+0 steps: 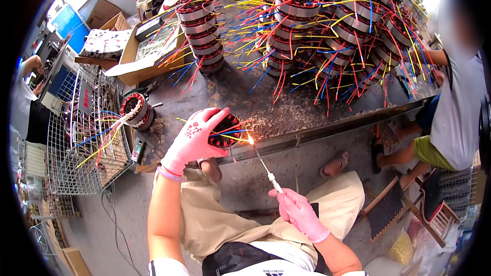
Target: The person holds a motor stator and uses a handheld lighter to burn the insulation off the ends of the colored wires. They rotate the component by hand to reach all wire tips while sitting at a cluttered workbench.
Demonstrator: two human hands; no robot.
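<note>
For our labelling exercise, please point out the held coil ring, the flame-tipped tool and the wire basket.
Held coil ring (231,121), head view: upper rim.
Flame-tipped tool (272,177), head view: white section.
Wire basket (71,171), head view: front mesh.

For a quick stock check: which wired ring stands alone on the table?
The lone ring at the left end of the table, beside the wire basket; other rings stand stacked, except the held ring in the left grip.

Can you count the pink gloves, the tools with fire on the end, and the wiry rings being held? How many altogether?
Pink gloves: 2, one on the left hand, one on the right hand
Lit tool: 1
Held wiry ring: 1
Total: 4
</note>
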